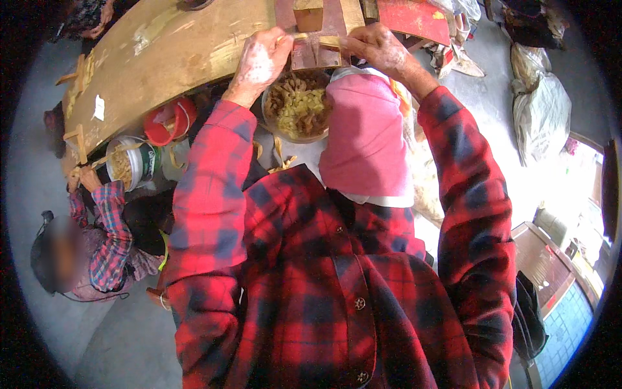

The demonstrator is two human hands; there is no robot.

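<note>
Showing pale lettering in 1 place: on the green part of the white bucket, just beside the red bucket, near the lower edge of the large wooden board. Running along the curved outer wall, appearing sideways in this view, and looking too small and blurred for sure reading. Showing nothing else readable.

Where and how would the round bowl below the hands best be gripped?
Probably the round bowl by its near rim, coming from the person's side: that curved edge shows clear, while the pink cloth hides part of its right edge.
</note>
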